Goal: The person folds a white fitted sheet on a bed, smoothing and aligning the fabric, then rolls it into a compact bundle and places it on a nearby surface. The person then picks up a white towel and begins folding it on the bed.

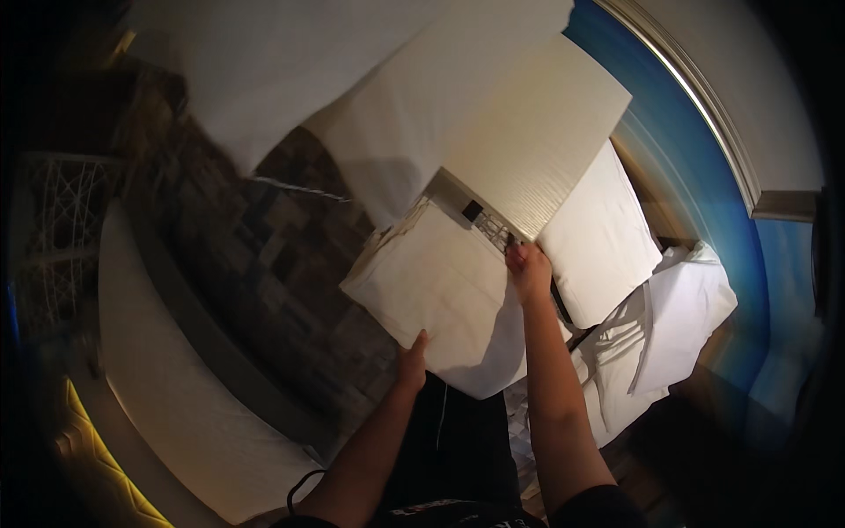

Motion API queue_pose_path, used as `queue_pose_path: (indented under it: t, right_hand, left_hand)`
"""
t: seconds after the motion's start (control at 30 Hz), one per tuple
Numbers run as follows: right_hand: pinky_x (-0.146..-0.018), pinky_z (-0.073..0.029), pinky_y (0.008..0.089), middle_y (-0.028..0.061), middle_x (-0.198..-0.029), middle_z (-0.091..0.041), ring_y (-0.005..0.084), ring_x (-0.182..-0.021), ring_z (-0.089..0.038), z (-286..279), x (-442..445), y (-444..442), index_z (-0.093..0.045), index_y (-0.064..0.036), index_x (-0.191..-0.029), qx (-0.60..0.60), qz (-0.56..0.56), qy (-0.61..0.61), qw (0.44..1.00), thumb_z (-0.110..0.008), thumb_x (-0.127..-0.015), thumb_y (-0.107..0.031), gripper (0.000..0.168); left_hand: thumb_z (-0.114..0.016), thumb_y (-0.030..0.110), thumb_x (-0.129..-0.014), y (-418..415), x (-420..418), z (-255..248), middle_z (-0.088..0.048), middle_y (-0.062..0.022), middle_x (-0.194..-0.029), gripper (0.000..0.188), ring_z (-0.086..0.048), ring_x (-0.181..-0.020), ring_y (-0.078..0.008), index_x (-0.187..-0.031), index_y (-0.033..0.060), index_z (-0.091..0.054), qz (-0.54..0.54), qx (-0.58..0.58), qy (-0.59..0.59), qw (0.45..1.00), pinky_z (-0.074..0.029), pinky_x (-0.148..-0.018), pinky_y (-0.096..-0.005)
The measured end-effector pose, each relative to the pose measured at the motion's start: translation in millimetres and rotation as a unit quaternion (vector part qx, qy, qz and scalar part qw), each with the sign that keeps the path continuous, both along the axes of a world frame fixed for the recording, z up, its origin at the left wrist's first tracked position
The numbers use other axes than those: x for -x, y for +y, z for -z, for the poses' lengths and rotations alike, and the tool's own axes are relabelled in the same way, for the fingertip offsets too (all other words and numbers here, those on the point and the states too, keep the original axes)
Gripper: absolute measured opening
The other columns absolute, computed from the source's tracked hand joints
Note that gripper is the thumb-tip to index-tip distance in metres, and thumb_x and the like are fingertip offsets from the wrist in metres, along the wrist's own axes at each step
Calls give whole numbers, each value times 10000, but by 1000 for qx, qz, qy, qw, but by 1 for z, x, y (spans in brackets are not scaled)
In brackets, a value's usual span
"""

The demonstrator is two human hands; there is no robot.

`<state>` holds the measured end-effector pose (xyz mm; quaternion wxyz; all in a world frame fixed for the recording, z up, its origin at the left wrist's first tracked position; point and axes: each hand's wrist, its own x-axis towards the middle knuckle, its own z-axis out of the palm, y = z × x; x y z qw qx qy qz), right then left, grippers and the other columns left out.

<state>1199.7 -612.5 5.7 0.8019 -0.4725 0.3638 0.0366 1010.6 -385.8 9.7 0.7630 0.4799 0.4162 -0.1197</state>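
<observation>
A folded white cloth (pixel 449 290) lies before me, above my dark trousers. On its lower left edge is my left hand (pixel 413 362), thumb on top and fingers hidden beneath. My right hand (pixel 529 267) is at the cloth's upper right side, fingers curled by the corner of a cream, ribbed panel or mattress (pixel 535 138); what the fingers hold, if anything, cannot be made out. A dark square piece (pixel 472 210) and a patterned strip show in the gap between cloth and panel. A large white sheet (pixel 284 66) hangs across the upper left.
A white cushion or folded linen (pixel 604 244) stands right of my right hand, with crumpled white fabric (pixel 660 330) below it. A white-covered bed (pixel 191 396) curves along the lower left. A blue patterned wall (pixel 719 264) is at the right; the patchwork-patterned floor (pixel 284 257) shows at the left.
</observation>
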Motion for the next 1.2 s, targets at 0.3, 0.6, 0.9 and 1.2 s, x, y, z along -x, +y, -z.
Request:
queue_pose_path:
  t: [0.3, 0.6, 0.9, 1.2]
  right_hand:
    - [-773, -482, 417, 196, -918, -634, 354, -883, -604, -60, 58, 28, -615, 18, -986, 569, -437, 87, 692, -812, -596, -417, 616]
    - [-818, -484, 419, 207, -980, -651, 337, -929, -629, -169, 37, 114, -595, 8, -1090, 400, -673, -142, 606, -742, -688, -349, 558]
    - [-713, -478, 473, 190, -868, -642, 390, -809, -609, -315, 101, 313, -573, -47, -1022, 404, -699, -422, 413, -579, -826, -301, 321]
    - [-634, -483, 463, 157, -825, -621, 334, -726, -623, -355, 219, 512, -571, -53, -895, 414, -667, -617, 54, -539, -757, -89, 146]
  left_hand:
    - [-618, 273, -885, 4, -13, -34, -483, -129, -1265, 583, -477, -1138, -255, -1331, -11, -373, -18, 11, -17, 1000, -384, -964, -380]
    - [-606, 275, -886, 72, -6, -145, -537, -142, -1183, 535, -538, -1067, -263, -1306, 9, -409, -75, -121, 19, 990, -444, -880, -410]
    - [-505, 613, -826, 199, 62, -182, -395, -188, -1284, 831, -410, -1187, -290, -1394, 49, -281, -30, -345, 72, 935, -394, -926, -440]
    - [-674, 487, -764, 373, 142, -341, -620, -58, -1019, 621, -606, -872, -191, -1227, 103, -519, -358, 47, -67, 930, -506, -737, -376]
